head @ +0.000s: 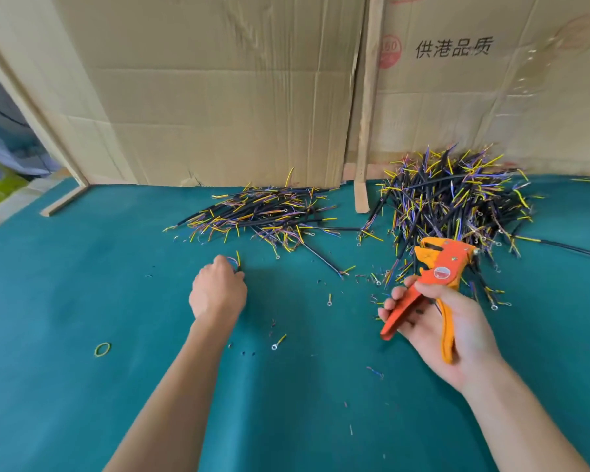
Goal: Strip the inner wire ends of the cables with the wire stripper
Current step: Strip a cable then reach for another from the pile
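1. A worker's right hand (436, 318) grips an orange wire stripper (433, 284) above a green desk (82, 301), fingers curled round the spread handles, head pointing up and away toward the cable piles. The stripper is apparently held ready, not cutting; nothing visible sits in its head.

2. The left hand (217, 289) rests knuckles-up on the desk, fingers closed on a short cable (237, 262) whose yellow and purple inner wires poke out past the fingertips. The hands are well apart, so the wire ends are not yet at the tool.

3. Two heaps of black cables line the back of the desk: a flatter left pile (269, 216) just beyond the left hand and a taller right pile (457, 206) behind the stripper. Which one holds finished pieces cannot be told, though the split suggests sorting.

4. Bits of insulation, loose ring terminals (275, 345) and a yellow rubber band (103, 349) dot the desk, likely offcuts of stripping.

5. Flattened cardboard (218, 97) stands as a backstop, seemingly to stop cables sliding off the far edge.

6. Next, by this reading, the held wire ends must be brought to the stripper's head.
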`<act>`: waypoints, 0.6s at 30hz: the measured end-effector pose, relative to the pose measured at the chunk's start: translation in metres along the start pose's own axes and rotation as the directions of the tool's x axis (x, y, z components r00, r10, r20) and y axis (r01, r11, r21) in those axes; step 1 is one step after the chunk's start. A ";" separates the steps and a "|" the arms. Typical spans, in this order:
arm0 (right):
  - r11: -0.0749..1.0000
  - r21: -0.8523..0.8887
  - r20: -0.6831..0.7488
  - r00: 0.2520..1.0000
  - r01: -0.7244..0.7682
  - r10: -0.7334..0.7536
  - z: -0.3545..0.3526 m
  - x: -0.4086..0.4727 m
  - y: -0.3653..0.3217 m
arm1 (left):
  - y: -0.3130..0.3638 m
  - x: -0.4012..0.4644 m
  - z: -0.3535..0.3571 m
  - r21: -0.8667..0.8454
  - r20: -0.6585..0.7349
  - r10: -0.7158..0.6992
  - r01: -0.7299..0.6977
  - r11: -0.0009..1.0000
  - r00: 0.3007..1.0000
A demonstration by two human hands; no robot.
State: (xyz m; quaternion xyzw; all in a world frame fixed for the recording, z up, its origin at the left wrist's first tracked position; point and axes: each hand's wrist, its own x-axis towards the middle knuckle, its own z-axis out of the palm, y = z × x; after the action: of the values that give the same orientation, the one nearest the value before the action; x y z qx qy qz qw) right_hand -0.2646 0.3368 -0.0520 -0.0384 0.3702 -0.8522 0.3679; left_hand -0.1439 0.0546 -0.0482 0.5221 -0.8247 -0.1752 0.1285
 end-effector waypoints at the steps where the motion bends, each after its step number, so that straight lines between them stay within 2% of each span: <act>1: 1.000 -0.003 0.002 1.000 0.000 0.000 -0.001 0.000 0.000 | -0.001 0.001 -0.002 -0.002 0.002 0.010 -0.010 1.000 1.000; 4: 1.000 -0.015 0.006 1.000 -0.009 0.009 -0.001 0.000 -0.001 | 0.001 0.000 -0.010 -0.035 0.022 0.071 -0.070 0.997 0.997; 7: 0.998 -0.046 0.050 0.998 -0.041 0.043 -0.001 -0.001 0.000 | 0.011 -0.016 -0.016 -0.169 -0.007 0.178 -0.176 0.970 0.984; 10: 0.993 -0.092 0.124 0.989 -0.070 0.081 0.001 -0.003 0.004 | 0.032 -0.046 -0.010 -0.342 -0.030 0.291 -0.284 0.896 0.956; 13: 0.988 -0.143 0.163 0.983 -0.066 0.089 0.004 -0.004 0.008 | 0.059 -0.082 0.007 -0.513 -0.039 0.399 -0.361 0.779 0.916; 15: 0.989 -0.142 0.150 0.986 -0.048 0.069 0.003 -0.003 0.008 | 0.071 -0.101 0.021 -0.535 -0.067 0.472 -0.431 0.727 0.879; 18: 0.993 -0.121 0.127 0.992 -0.008 0.024 0.000 0.000 0.002 | 0.076 -0.116 0.040 -0.494 -0.070 0.545 -0.503 0.709 0.836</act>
State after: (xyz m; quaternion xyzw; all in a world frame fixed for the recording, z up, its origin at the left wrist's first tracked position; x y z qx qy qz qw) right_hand -0.2629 0.3359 -0.0531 -0.1120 0.3966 -0.8212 0.3946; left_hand -0.1729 0.1962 -0.0553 0.2084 -0.8704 -0.3567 0.2679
